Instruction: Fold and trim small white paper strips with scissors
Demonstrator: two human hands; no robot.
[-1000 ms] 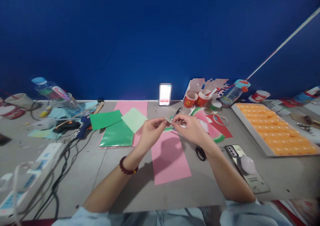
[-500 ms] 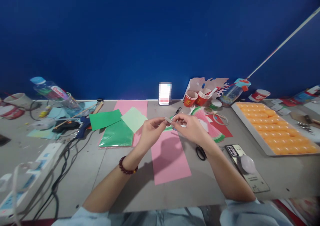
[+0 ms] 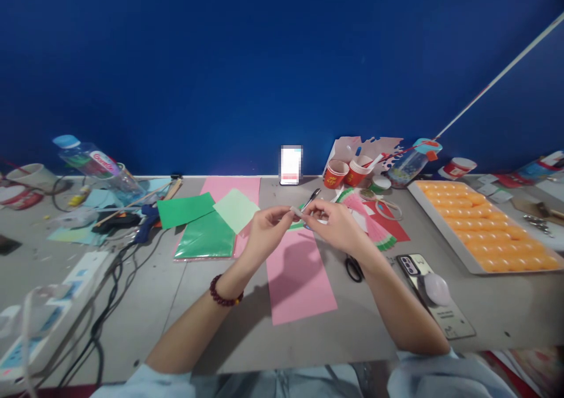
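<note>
A small pale strip (image 3: 296, 211) is pinched between my two hands, above the far end of a pink paper sheet (image 3: 299, 280). My left hand (image 3: 268, 227) grips its left end with thumb and fingertips. On the other end close the thumb and fingers of my right hand (image 3: 330, 224). Whether the strip is paper or tape I cannot tell. Just beyond the hands lies a black pen (image 3: 312, 196). Black-handled scissors (image 3: 353, 268) show partly below my right wrist. A pink and green fringed paper piece (image 3: 381, 233) is to the right, partly covered by my right hand.
Green paper (image 3: 207, 239) and a pale green sheet (image 3: 237, 210) lie left. A phone (image 3: 291, 166) stands against the blue wall. Right are red paper cups (image 3: 335, 174), another phone (image 3: 434, 298) and a tray of orange balls (image 3: 460, 257). Far left are a power strip (image 3: 53, 315) and cables.
Both hands stay almost in place, still pinching the strip; only a very slight shift of the fingers shows.
</note>
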